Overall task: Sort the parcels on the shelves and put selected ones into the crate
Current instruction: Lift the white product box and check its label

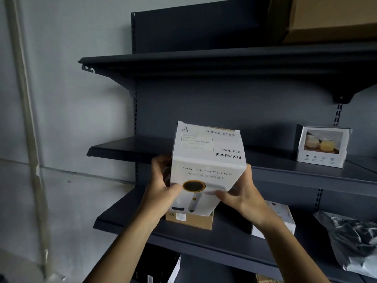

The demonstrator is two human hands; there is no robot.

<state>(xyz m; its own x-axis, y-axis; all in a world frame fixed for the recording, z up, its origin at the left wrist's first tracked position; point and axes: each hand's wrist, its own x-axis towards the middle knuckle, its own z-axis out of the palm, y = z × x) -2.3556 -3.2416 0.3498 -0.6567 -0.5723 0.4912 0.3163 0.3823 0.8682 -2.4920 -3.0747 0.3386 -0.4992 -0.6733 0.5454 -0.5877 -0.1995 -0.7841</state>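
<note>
I hold a white hair dryer box (206,160) up in front of the dark shelving, between the middle shelf (306,172) and the lower shelf (130,225). My left hand (161,186) grips its left side, thumb on the printed front. My right hand (240,195) grips its right side, fingers curled over the front lower corner. Behind and below the box, a small brown cardboard box (189,220) stands on the lower shelf. No crate is in view.
A white box with a food picture (322,147) stands on the middle shelf at right. On the lower shelf lie a white box (285,215), partly behind my right arm, and a grey plastic mailer (350,242). A large brown carton (330,17) sits on the top shelf.
</note>
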